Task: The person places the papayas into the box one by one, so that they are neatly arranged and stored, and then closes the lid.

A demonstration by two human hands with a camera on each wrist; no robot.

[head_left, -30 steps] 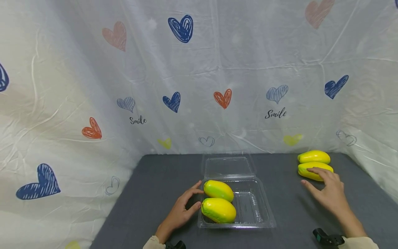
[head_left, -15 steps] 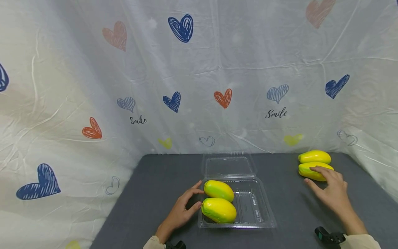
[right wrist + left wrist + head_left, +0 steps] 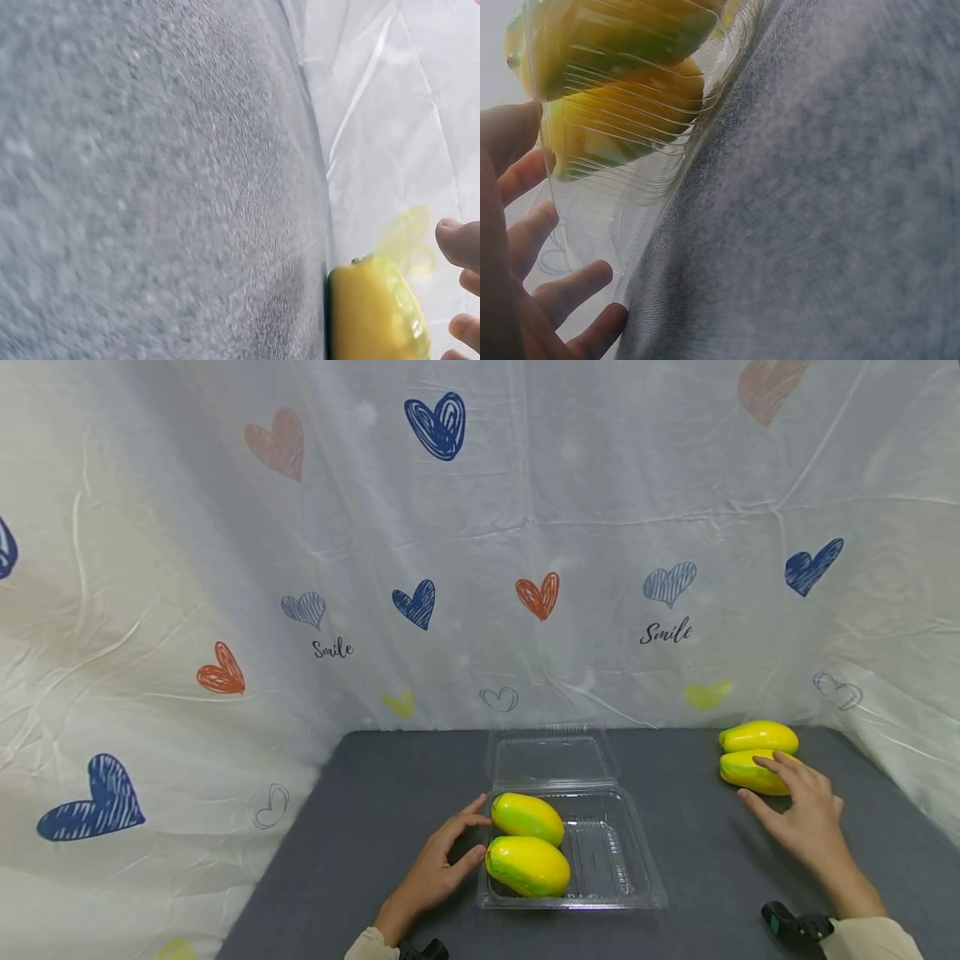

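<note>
Two yellow-green papayas (image 3: 527,867) lie side by side in the left part of a clear plastic clamshell box (image 3: 626,893), whose lid (image 3: 551,760) is folded back. My left hand (image 3: 435,870) is at the box's left side with its fingers spread; in the left wrist view the thumb and fingertips (image 3: 536,221) are at the clear wall. At the far right, two more papayas (image 3: 753,773) lie one behind the other. Over the nearer one hovers my right hand (image 3: 806,817), fingers loosely bent. The right wrist view shows its fingertips (image 3: 457,240) apart from a papaya (image 3: 375,311).
A dark grey cloth (image 3: 397,777) covers the table. Behind it and along the sides hangs a white curtain (image 3: 480,543) printed with hearts. Black straps with devices (image 3: 795,927) sit on both wrists.
My right hand has shifted slightly right, staying by the nearer papaya on the right. The left hand, the box and all the papayas look unmoved.
</note>
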